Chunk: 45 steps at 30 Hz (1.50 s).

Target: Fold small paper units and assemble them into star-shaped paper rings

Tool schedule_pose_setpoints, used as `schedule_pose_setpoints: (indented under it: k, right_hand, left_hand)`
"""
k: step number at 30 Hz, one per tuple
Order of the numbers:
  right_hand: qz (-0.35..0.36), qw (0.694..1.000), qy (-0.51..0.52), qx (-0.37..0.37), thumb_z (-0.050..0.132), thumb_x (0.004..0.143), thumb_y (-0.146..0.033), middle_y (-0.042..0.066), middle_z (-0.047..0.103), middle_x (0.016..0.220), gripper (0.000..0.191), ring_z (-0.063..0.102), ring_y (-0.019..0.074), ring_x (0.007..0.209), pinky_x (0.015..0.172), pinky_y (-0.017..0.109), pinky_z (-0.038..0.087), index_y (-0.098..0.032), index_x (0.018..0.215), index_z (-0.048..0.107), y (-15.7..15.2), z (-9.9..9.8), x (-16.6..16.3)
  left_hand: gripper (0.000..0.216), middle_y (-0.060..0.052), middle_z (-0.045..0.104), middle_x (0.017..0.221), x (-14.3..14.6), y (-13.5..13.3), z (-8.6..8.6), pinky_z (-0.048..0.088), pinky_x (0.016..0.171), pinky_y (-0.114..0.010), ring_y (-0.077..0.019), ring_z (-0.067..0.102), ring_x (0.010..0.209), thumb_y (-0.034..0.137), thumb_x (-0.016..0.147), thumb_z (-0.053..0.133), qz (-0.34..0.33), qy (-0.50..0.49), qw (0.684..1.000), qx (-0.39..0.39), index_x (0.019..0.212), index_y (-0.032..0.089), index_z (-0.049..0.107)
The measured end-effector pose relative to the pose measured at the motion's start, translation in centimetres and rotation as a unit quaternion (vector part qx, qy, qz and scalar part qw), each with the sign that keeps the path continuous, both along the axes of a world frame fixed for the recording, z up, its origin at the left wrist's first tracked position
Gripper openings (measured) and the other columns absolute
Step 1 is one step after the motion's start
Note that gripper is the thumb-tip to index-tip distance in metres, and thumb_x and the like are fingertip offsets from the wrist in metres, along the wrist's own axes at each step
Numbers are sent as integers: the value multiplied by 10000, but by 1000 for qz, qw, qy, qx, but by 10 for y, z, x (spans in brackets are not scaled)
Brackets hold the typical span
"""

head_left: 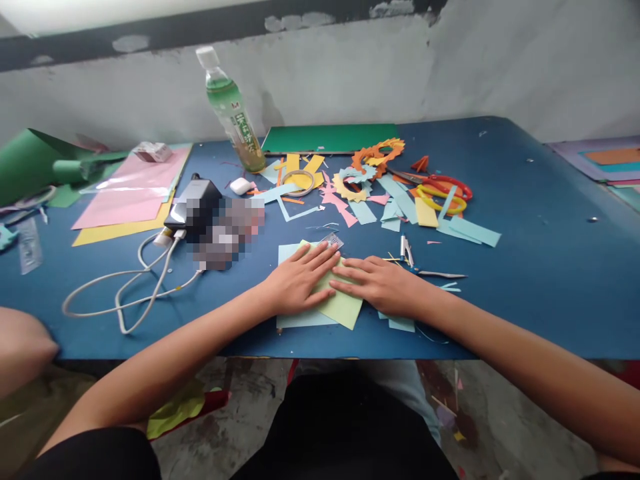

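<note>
My left hand [299, 279] lies flat, fingers stretched, on a pale yellow-green sheet of paper [343, 308] near the table's front edge. My right hand [381, 283] lies flat beside it, fingertips on the same sheet. Under that sheet lies a light blue sheet [300, 320]. A small clear ruler [333, 240] shows just beyond my left fingertips. Both hands press down and hold nothing.
On the blue table [540, 267]: a green drink bottle [232, 110], a tape roll [297, 182], red and yellow scissors [445, 193], several coloured paper cuttings, pink paper [133, 193], a green board [330, 138], a white cable [130, 280]. Someone else's arm [23, 340] is at left.
</note>
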State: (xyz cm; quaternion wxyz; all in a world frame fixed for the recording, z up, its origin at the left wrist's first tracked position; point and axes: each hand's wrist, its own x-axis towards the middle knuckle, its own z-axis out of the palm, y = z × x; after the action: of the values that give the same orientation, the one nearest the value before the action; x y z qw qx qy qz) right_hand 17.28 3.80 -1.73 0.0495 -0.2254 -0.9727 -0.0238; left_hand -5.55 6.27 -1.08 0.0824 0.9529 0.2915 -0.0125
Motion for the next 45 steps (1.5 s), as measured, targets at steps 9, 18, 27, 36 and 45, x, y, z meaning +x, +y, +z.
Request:
schedule_pose_setpoints:
  k: [9,18,27,36,45]
  right_hand:
    - [-157,985,16,-75,322,914,-483,209,384,1394,642,339,295,1314,1026,487,321,-5,1334,409,-27,8,-19]
    - [-267,956,28,-120,236,815,-725,230,289,1435,940,284,298,1342,1083,493,220,26,1375,321,-37,-1,-39]
    - [-296,947,6,-125,234,843,-699,192,325,1431,881,310,284,1332,1103,509,119,-5,1378,330,-53,6,-7]
    - [-308,943,91,-90,469,917,-337,130,618,1115,327,563,254,1011,895,397,344,-139,1150,585,-14,25,-24]
    - [-258,955,108,-101,360,964,-342,25,681,893,272,621,151,785,593,229,334,-196,1002,587,-31,64,-20]
  left_hand:
    - [655,-104,194,1506,1,0,4,92,1131,-428,-233,153,1397,491,899,328,-2,14,1000,-5,1418,104,230]
    - [678,-94,206,1501,-3,7,8,151,1127,-403,-217,203,1385,532,902,318,15,15,999,-47,1437,135,196]
    - [526,-93,375,1434,-22,18,14,243,1087,-429,-229,367,1313,463,929,341,112,-4,993,-43,1378,190,357]
    - [177,-71,652,946,9,25,43,437,782,-311,-221,616,889,191,821,543,98,-56,993,-31,954,180,659]
    - [143,-39,615,874,10,-26,83,448,699,-236,-144,588,804,172,867,452,135,-187,973,-20,857,161,595]
